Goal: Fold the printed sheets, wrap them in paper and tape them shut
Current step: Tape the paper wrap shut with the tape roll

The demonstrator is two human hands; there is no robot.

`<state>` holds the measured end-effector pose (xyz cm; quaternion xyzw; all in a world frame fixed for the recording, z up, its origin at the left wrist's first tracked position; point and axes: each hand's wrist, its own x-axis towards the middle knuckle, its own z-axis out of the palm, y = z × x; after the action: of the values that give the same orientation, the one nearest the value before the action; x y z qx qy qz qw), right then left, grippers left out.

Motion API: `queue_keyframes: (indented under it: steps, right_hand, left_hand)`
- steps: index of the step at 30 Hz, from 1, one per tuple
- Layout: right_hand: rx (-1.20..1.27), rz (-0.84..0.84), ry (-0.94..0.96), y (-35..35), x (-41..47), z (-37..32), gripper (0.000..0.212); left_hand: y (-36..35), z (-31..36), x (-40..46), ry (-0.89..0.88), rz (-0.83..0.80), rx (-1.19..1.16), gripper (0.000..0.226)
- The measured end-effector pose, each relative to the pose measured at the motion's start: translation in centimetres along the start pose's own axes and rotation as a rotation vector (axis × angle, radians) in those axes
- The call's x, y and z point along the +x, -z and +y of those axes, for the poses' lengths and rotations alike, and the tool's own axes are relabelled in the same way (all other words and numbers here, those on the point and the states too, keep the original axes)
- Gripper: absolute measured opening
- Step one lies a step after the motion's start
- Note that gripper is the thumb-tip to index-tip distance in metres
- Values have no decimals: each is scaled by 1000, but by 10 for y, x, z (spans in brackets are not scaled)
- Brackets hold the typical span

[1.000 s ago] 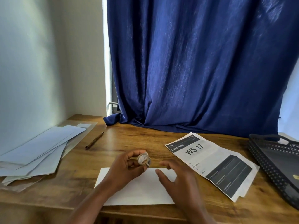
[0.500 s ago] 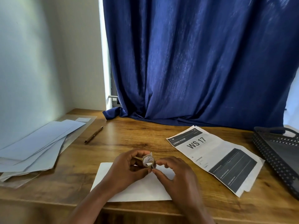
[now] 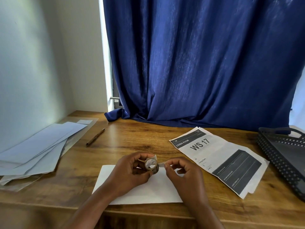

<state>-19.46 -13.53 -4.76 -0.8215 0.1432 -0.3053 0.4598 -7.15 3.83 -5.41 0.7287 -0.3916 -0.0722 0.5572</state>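
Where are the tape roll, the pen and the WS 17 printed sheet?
tape roll [image 3: 151, 164]: head view, on the roll's open ring face.
pen [image 3: 95, 138]: head view, mid-barrel.
WS 17 printed sheet [image 3: 200, 144]: head view, on the large "WS 17" lettering.

A wooden tabletop [image 3: 132, 139] with a warm brown grain fills the lower part of the view. Behind its far edge hangs a deep blue curtain [image 3: 198, 63], its hem bunched on the wood. A pale wall [image 3: 33, 63] meets the tabletop's left edge. Daylight shows along the curtain's sides.
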Motion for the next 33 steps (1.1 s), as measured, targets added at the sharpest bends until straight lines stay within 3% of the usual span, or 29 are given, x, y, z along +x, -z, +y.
queue_keyframes:
  steps: [8, 14, 18, 23, 30, 33]
  right_hand:
    - [124, 95, -71, 2, 4, 4, 14]
    - [139, 86, -88, 2, 4, 4, 11]
    - [145, 75, -80, 2, 4, 4, 12]
    - [150, 58, -89, 1, 4, 3, 9]
    - [130, 69, -99, 2, 5, 3, 10]
    - [155, 90, -124, 1, 6, 3, 10]
  left_hand:
    - [4, -3, 1, -16, -24, -24, 45]
    - [30, -1, 10, 4, 115, -55, 59]
    - [75, -11, 18, 58, 270, 234, 58]
    - [131, -26, 8, 270, 365, 601, 48]
    - [135, -30, 1, 345, 358, 630, 73]
    - [107, -10, 4, 234, 441, 622, 76]
